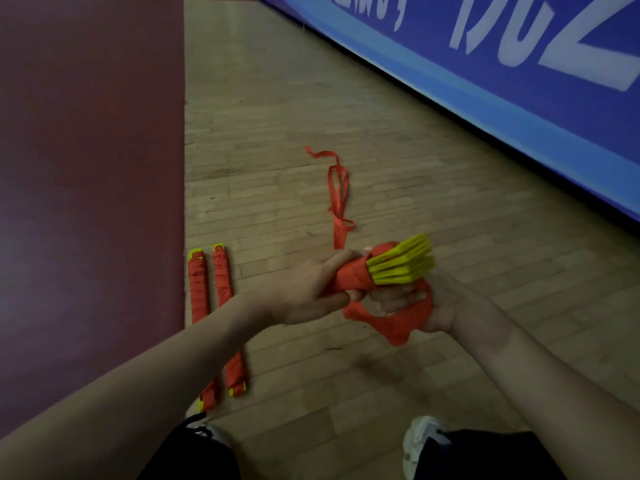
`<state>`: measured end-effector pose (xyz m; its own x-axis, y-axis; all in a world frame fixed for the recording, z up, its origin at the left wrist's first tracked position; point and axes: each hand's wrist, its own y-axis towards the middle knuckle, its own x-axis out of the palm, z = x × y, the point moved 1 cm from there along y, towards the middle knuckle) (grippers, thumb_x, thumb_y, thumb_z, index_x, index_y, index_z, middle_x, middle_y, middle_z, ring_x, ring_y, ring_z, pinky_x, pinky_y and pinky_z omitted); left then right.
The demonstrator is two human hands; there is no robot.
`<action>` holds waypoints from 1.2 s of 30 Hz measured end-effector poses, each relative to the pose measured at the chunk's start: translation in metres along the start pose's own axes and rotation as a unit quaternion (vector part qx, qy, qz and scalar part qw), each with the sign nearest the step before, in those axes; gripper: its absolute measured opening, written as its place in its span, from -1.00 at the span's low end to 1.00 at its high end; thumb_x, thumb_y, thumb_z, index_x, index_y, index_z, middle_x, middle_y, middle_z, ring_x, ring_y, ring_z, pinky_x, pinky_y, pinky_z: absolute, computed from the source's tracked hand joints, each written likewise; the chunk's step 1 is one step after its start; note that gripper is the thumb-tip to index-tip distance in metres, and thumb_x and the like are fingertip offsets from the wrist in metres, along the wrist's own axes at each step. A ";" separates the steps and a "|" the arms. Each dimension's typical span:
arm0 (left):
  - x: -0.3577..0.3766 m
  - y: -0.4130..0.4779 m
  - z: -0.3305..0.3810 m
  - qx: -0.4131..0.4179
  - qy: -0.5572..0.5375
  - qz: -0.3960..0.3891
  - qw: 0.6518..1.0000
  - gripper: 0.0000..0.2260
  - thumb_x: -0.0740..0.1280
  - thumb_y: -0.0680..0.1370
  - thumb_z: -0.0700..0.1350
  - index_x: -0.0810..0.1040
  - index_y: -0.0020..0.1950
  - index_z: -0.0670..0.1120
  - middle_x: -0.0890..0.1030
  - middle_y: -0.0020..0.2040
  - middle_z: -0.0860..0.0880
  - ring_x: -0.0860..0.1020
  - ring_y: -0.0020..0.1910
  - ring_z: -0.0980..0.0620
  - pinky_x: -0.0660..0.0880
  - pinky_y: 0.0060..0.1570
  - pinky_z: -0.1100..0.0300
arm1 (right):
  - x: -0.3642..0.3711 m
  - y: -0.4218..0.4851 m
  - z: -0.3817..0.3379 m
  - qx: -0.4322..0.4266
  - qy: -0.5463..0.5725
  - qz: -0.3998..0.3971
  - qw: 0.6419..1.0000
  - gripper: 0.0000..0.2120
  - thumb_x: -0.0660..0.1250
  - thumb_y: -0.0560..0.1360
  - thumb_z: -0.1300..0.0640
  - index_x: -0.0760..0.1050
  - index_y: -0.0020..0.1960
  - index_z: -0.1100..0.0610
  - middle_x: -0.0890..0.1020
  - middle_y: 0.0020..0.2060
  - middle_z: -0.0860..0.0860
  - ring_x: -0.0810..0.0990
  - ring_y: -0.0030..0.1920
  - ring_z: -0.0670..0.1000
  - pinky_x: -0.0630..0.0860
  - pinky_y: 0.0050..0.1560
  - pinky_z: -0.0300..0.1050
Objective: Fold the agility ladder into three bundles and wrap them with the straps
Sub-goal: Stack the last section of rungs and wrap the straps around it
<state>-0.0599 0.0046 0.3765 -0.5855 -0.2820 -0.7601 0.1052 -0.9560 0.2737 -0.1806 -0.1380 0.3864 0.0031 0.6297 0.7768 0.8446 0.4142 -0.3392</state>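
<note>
- left hand (304, 294) grips the red-wrapped part of the bundle (401, 266), held above the floor (277, 116).
- right hand (427, 306) holds a strap (391, 329) loop; the loose end lies on the floor.
- two wrapped bundles (199, 292) lie side by side, left.
- banner (467, 81): white writing, cut off, unreadable.

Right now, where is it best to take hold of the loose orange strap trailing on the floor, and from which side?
Probably the short straight stretch of the loose strap just beyond the bundle that the left hand grips, pinched from above. There it runs straight into the wrap. Farther out it twists, loops and curls flat on the floor, so it is harder to pick up.
</note>
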 end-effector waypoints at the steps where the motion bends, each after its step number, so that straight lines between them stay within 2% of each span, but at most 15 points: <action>1: 0.000 0.001 0.000 -0.026 -0.028 -0.015 0.999 -0.55 0.29 0.51 -0.01 0.37 0.34 -0.19 0.54 0.10 -0.02 0.49 0.03 0.05 0.42 0.15 0.15 | -0.001 0.001 -0.001 0.005 0.024 -0.008 1.000 -0.69 0.28 0.55 0.14 0.48 0.00 0.44 0.50 -0.51 0.09 0.45 -0.59 -0.08 0.22 -0.53 -0.36; 3: -0.003 0.003 -0.003 -0.063 -0.062 -0.015 0.996 -0.46 0.25 0.49 0.08 0.32 0.41 -0.12 0.56 0.17 -0.11 0.52 0.13 -0.08 0.44 0.15 -0.03 | 0.001 -0.001 -0.004 -0.010 0.002 0.025 1.000 -0.65 0.25 0.54 0.11 0.48 0.01 0.46 0.45 -0.54 0.09 0.43 -0.62 -0.07 0.33 -0.58 -0.30; 7: -0.006 0.003 -0.009 -0.109 -0.060 -0.029 0.992 -0.22 0.15 0.36 0.18 0.11 0.54 -0.07 0.53 0.20 -0.13 0.50 0.17 -0.15 0.40 0.20 -0.09 | 0.013 -0.020 -0.012 -0.059 -0.148 0.145 0.976 -0.28 0.02 0.46 -0.29 0.61 -0.13 0.36 0.37 -0.52 0.06 0.26 -0.62 -0.08 0.30 -0.53 -0.25; 10: -0.010 0.004 -0.003 -0.136 -0.103 -0.025 0.985 -0.30 0.19 0.35 0.12 0.21 0.48 -0.03 0.56 -0.04 -0.03 0.55 -0.04 -0.05 0.49 0.05 0.00 | 0.003 -0.030 -0.017 -0.080 -0.155 0.138 0.975 -0.21 0.11 0.38 -0.41 0.64 -0.05 0.32 0.41 -0.48 0.06 0.39 -0.49 -0.01 0.43 -0.18 -0.09; 13: -0.018 0.006 0.002 -0.152 -0.183 0.004 0.971 -0.54 0.25 0.36 -0.09 0.32 0.25 0.11 0.57 -0.23 -0.03 0.56 -0.28 0.03 0.53 -0.22 0.12 | -0.012 -0.040 -0.017 -0.130 -0.186 0.106 0.968 -0.28 0.52 0.23 -0.25 0.55 0.12 0.30 0.49 -0.44 0.04 0.57 -0.35 0.05 0.23 0.31 0.25; 15: -0.023 0.008 0.004 -0.156 -0.213 0.001 0.964 -0.64 0.29 0.39 -0.10 0.35 0.15 0.10 0.56 -0.26 -0.06 0.55 -0.33 0.02 0.52 -0.30 0.13 | -0.014 -0.043 -0.015 -0.136 -0.282 0.093 0.945 -0.28 0.56 0.27 -0.10 0.40 0.19 0.34 0.49 -0.42 -0.03 0.51 -0.41 -0.06 0.44 0.07 0.06; 17: -0.024 0.008 0.003 -0.170 -0.214 -0.020 0.962 -0.67 0.39 0.42 0.01 0.37 0.11 0.04 0.57 -0.26 -0.05 0.57 -0.34 0.03 0.53 -0.30 0.13 | -0.010 -0.041 -0.012 -0.131 -0.337 0.136 0.922 -0.39 0.51 0.33 -0.03 0.38 0.14 0.37 0.41 -0.46 -0.06 0.36 -0.54 -0.14 0.35 -0.32 -0.20; 18: -0.023 0.009 0.003 -0.178 -0.213 -0.028 0.960 -0.63 0.44 0.43 0.10 0.38 0.10 0.04 0.57 -0.26 -0.03 0.57 -0.33 0.04 0.52 -0.30 0.14 | -0.008 -0.039 -0.011 -0.131 -0.348 0.163 0.914 -0.49 0.43 0.38 0.00 0.40 0.08 0.38 0.39 -0.48 -0.05 0.32 -0.58 -0.15 0.30 -0.38 -0.21; 21: -0.018 0.012 0.012 -0.171 -0.250 0.012 0.953 -0.70 0.38 0.45 0.26 0.46 0.00 0.10 0.53 -0.31 -0.03 0.53 -0.37 -0.01 0.49 -0.39 0.10 | -0.008 -0.036 -0.009 -0.123 -0.334 0.215 0.909 -0.74 0.28 0.44 0.07 0.49 -0.10 0.29 0.49 -0.40 0.04 0.44 -0.52 -0.08 0.40 -0.33 -0.17; 23: -0.014 0.018 0.016 -0.188 -0.275 0.064 0.941 -0.67 0.32 0.48 0.25 0.50 -0.16 -0.02 0.48 -0.38 -0.09 0.47 -0.44 -0.05 0.42 -0.43 0.10 | -0.010 -0.034 -0.009 -0.127 -0.333 0.236 0.904 -0.76 0.30 0.42 0.03 0.53 -0.15 0.23 0.57 -0.33 0.07 0.54 -0.35 -0.01 0.47 -0.18 -0.09; 25: -0.008 0.024 0.018 -0.220 -0.283 0.099 0.928 -0.60 0.30 0.43 0.27 0.48 -0.25 -0.07 0.48 -0.44 -0.15 0.45 -0.48 -0.07 0.41 -0.42 0.09 | -0.015 -0.030 -0.013 -0.176 -0.365 0.299 0.864 -0.74 0.33 0.41 -0.01 0.55 -0.15 0.21 0.60 -0.31 0.05 0.57 -0.27 -0.02 0.49 -0.10 -0.07; 28: -0.002 0.033 0.014 -0.282 -0.298 0.148 0.900 -0.51 0.37 0.37 0.38 0.51 -0.31 -0.07 0.53 -0.46 -0.13 0.51 -0.47 -0.09 0.47 -0.37 0.02 | -0.029 -0.018 -0.022 -0.265 -0.436 0.438 0.740 -0.76 0.37 0.48 -0.01 0.59 -0.03 0.17 0.63 -0.20 0.03 0.59 -0.13 -0.03 0.50 0.09 0.07; 31: 0.000 0.047 0.012 -0.325 -0.309 0.191 0.873 -0.53 0.34 0.42 0.35 0.58 -0.30 -0.07 0.57 -0.42 -0.10 0.57 -0.44 -0.09 0.51 -0.34 0.05 | -0.034 -0.012 -0.029 -0.268 -0.468 0.553 0.635 -0.56 0.44 0.43 -0.09 0.46 0.19 0.11 0.55 0.02 0.02 0.55 0.03 0.00 0.48 0.12 -0.04; 33: -0.001 0.058 0.013 -0.343 -0.337 0.223 0.848 -0.54 0.34 0.43 0.33 0.62 -0.26 -0.07 0.58 -0.43 -0.04 0.58 -0.42 -0.08 0.54 -0.36 0.09 | -0.032 -0.011 -0.031 -0.259 -0.463 0.585 0.613 -0.46 0.44 0.43 -0.09 0.37 0.28 0.16 0.47 0.09 0.03 0.49 0.08 0.00 0.43 0.09 -0.13; 36: 0.004 0.066 0.002 -0.395 -0.401 0.264 0.783 -0.54 0.33 0.43 0.32 0.64 -0.20 -0.09 0.60 -0.43 0.01 0.60 -0.39 -0.05 0.55 -0.28 0.09 | -0.032 -0.006 -0.026 -0.225 -0.461 0.553 0.657 -0.60 0.31 0.52 -0.14 0.45 0.19 0.13 0.55 0.05 -0.01 0.53 0.09 -0.02 0.44 0.05 -0.12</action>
<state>-0.0566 -0.0600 0.3927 -0.5763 -0.8164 0.0384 0.7817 -0.5643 -0.2656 -0.1717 -0.1771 0.3772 0.5973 0.5986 -0.5338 0.6722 -0.7367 -0.0740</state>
